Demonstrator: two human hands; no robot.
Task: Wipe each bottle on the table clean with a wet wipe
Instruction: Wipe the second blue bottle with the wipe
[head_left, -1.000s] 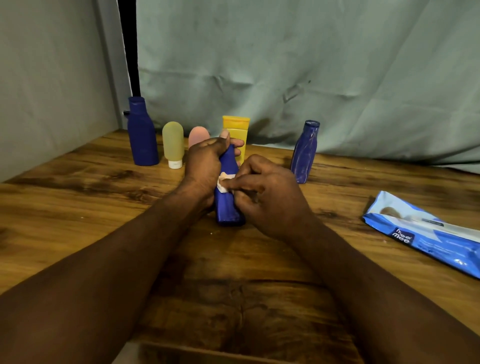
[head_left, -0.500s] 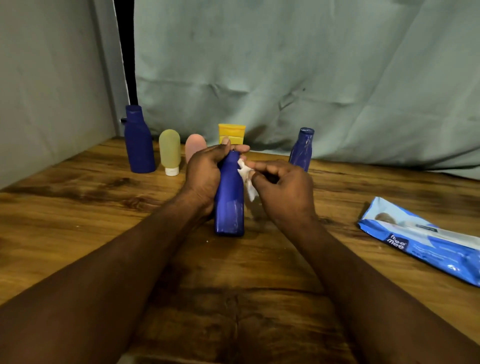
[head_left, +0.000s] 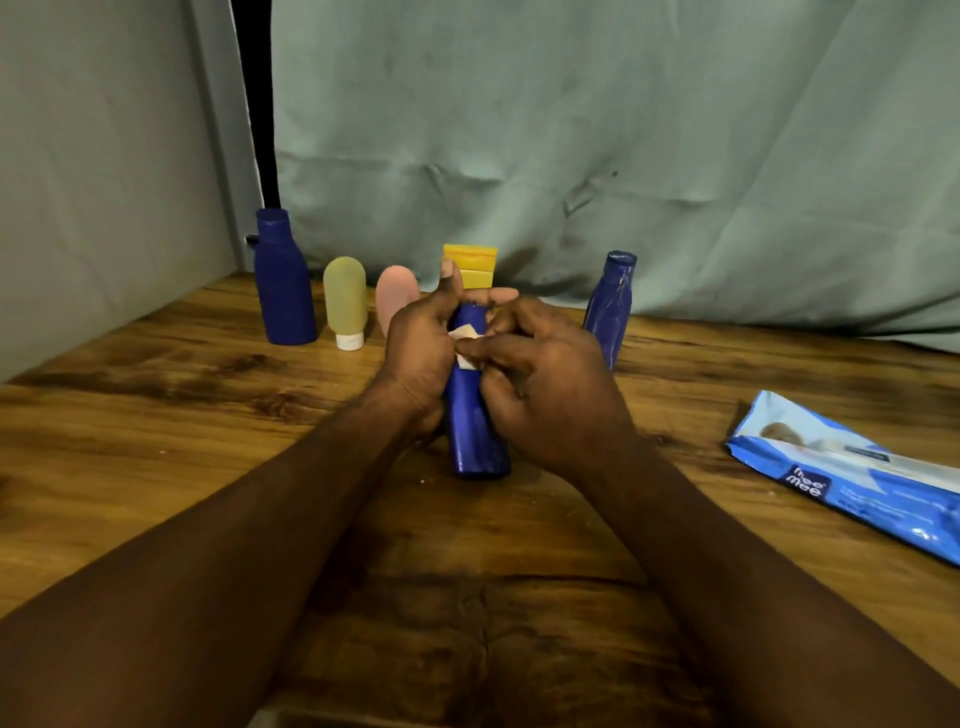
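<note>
The wiping step is in hand on one bottle (head_left: 475, 436), which is stood upright on the table (head_left: 156, 415) at the centre. It is clasped about its upper half by the left hand (head_left: 415, 358), fingers curled behind it and thumb raised. The wipe (head_left: 466, 347), folded small, is pinched in the right hand (head_left: 545, 384) and pressed to the bottle's shoulder.

The lower body looks not yet reached, so a stroke down toward 6 o'clock is judged to be called for next. A turn of the bottle would be needed to bring its hidden side round. The left clasp should be kept firm, or the bottle may tip.

Five more are lined up behind, from 10 to 1 o'clock: a tall bottle (head_left: 283, 291), a green tube (head_left: 344, 301), a pink tube (head_left: 395, 296), a yellow tube (head_left: 470, 265) and a slim bottle (head_left: 610, 306). All are stood on end. What is held in them cannot be told. The pack (head_left: 852, 478) is laid flat at 3 o'clock, well apart; whether it is open cannot be made out.
</note>
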